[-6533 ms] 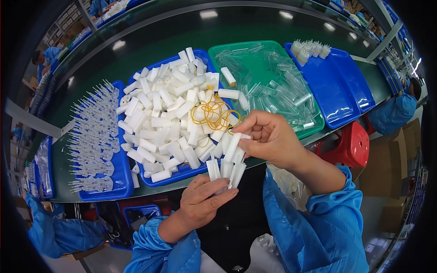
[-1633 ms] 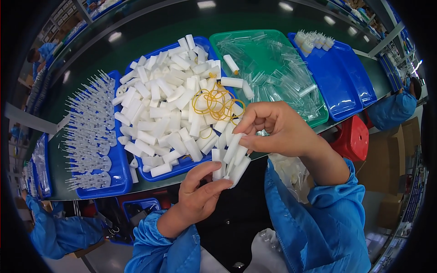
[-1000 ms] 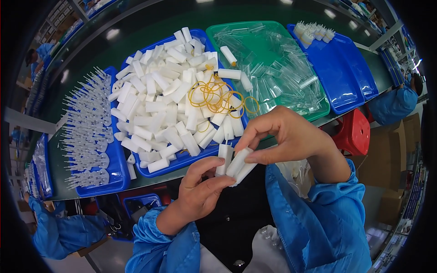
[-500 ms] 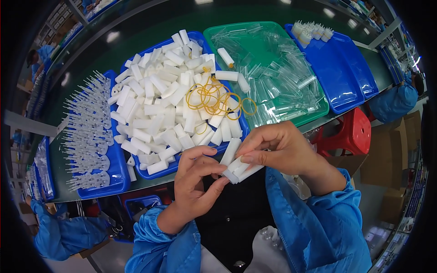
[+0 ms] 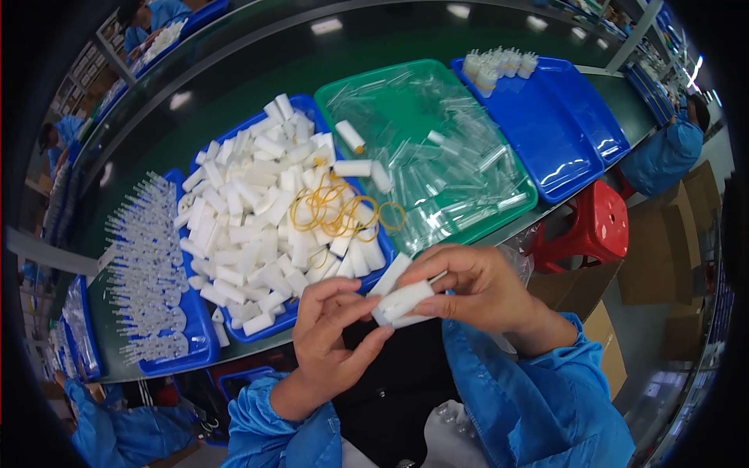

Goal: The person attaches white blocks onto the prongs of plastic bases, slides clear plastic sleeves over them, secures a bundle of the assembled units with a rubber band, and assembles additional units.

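Note:
At the table's front edge, a small bundle of white foam pieces (image 5: 406, 301) is between my two hands. My right hand (image 5: 488, 290) grips it from the right, with thumb and fingers along its sides. The thumb and fingertips of my left hand (image 5: 331, 331) pinch its left end, where a clear or greyish edge shows. One foam piece sticks up beside the others, toward the tray. Just beyond my hands, a blue tray (image 5: 273, 331) is heaped with loose white foam pieces (image 5: 250, 210). Yellow rubber bands (image 5: 331, 209) lie tangled on that heap.
A green tray (image 5: 406, 101) holds clear plastic pieces. Farther right, a blue tray (image 5: 538, 132) carries white bundles (image 5: 499, 66) at its far end. White parts with upright thin tips (image 5: 148, 265) fill the left tray. A red stool (image 5: 597, 222) and other people in blue stand around.
My right hand has shifted its hold, and the foam bundle has turned, showing a broader white face. The head view has moved, so the trays appear farther left and mostly lower.

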`<action>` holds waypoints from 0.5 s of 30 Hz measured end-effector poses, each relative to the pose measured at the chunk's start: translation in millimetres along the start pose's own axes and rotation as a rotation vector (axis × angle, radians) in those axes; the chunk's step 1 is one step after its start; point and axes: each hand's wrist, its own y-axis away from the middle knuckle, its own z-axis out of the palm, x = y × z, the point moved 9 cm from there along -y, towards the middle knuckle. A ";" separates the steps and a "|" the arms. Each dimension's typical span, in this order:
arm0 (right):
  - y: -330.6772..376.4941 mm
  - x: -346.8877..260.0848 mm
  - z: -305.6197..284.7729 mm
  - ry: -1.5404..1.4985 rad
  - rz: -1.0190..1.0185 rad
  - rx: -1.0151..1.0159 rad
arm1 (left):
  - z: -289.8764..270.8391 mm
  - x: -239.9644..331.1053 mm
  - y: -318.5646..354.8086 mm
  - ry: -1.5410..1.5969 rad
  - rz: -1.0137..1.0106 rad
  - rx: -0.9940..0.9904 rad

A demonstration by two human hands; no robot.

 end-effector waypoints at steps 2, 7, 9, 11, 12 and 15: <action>3.3 -1.9 -4.6 0.056 0.009 0.011 | 3.9 0.5 1.0 0.021 0.013 -0.021; 3.9 5.4 -1.9 0.127 0.056 -0.033 | 18.2 1.5 -6.8 -0.002 0.063 -0.081; 2.4 7.1 0.2 0.087 0.044 -0.039 | 26.8 -2.0 -8.2 -0.013 -0.028 -0.149; 0.5 8.6 1.5 0.080 -0.004 -0.043 | 29.0 -5.2 -6.3 0.022 -0.064 -0.118; -1.1 6.8 1.6 0.065 -0.050 -0.048 | 28.5 -8.8 -6.6 0.053 -0.104 -0.090; -5.9 -5.3 -0.2 0.289 -0.186 -0.047 | 31.9 -3.8 -12.6 -0.076 -0.026 -0.156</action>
